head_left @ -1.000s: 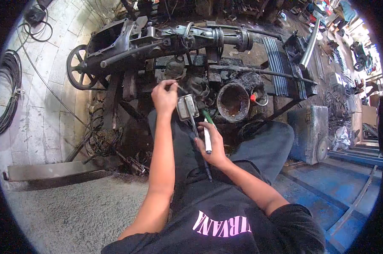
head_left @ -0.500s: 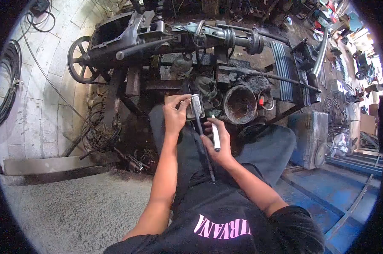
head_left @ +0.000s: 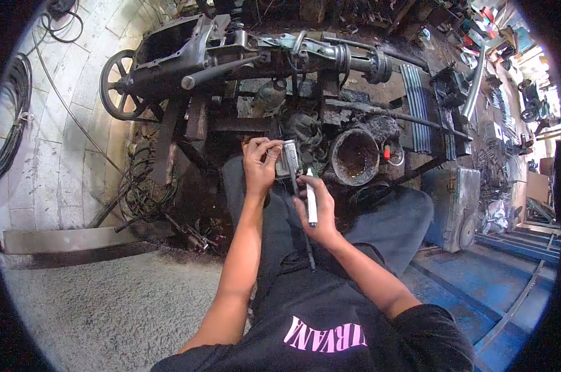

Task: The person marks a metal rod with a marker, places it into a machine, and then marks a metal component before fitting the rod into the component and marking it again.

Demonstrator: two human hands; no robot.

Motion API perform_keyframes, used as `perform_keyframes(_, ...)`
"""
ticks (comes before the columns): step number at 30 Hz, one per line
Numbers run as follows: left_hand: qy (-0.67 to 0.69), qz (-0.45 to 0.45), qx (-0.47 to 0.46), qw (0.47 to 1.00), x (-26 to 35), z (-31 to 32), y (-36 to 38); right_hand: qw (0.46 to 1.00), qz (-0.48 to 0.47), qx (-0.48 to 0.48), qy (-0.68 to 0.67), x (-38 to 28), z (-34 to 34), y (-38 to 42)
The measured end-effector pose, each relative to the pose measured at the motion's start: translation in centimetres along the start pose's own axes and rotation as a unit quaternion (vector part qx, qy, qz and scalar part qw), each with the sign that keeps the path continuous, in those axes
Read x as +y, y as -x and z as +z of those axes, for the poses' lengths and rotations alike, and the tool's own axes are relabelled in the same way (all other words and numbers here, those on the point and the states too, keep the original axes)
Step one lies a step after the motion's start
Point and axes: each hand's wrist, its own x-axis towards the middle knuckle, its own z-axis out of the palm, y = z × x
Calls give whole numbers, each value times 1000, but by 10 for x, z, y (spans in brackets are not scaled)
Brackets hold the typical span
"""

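A white marker (head_left: pixel 311 201) with a dark lower end is gripped in my right hand (head_left: pixel 321 214), its upper end close to a flat grey metal piece (head_left: pixel 290 155). From under that piece a long dark rod (head_left: pixel 309 251) runs down toward my lap, passing beside my right hand. My left hand (head_left: pixel 259 164) is closed in a pinch, thumb and fingertips at the upper left edge of the metal piece. Just what those fingertips press on is partly hidden.
Ahead lies a long greasy machine assembly (head_left: pixel 231 56) with a spoked wheel (head_left: pixel 119 85) at its left. A round rusty pan (head_left: pixel 355 157) stands right of my hands. Further right is a worn metal box (head_left: pixel 452 208). Cables (head_left: pixel 11 124) hang at the left.
My right hand and the marker have shifted slightly left, bringing the marker closer to the rod and more upright. My left hand keeps its pinch at the metal piece.
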Motion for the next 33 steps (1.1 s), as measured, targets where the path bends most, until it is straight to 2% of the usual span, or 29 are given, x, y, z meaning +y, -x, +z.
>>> perform_keyframes(1, 0, 10, -7, 1000, -1, 0, 0, 999, 25, -2, -28, 0, 1, 1)
perform_keyframes(5, -12, 41, -24, 999, 1, -1, 0, 999, 15, 2, -30, 0, 0, 2)
perform_keyframes(14, 24, 18, -44, 999, 3, -1, -1, 999, -6, -6, -38, 0, -2, 3)
perform_keyframes(21, 21, 46, -47, 998, -3, 0, 1, 1000, -11, 2, -25, 5, 3, 8)
perform_keyframes(23, 142, -106, 40, 983, 2, 2, 6, 1000, -6, 0, -27, 4, 4, 8)
perform_keyframes(24, 95, -92, 78, 988, 2, 1, 10, 1000, -7, 2, -28, 6, 4, 9)
perform_keyframes(25, 97, -92, 78, 988, 20, -5, 15, 1000, -7, 5, -29, 7, 4, 8)
perform_keyframes(27, -69, -160, 49, 984, 59, -22, 34, 999, -12, 11, -29, 7, 4, 8)
perform_keyframes(29, -52, -232, -75, 968, 74, -25, 55, 999, -13, 16, -33, 7, 4, 8)
perform_keyframes(31, 33, -219, -78, 972, 63, -10, 70, 998, -57, 27, -11, 6, 4, 8)
perform_keyframes(33, 29, -257, -98, 961, 62, -7, 69, 999, -31, 9, -27, 12, 9, 12)
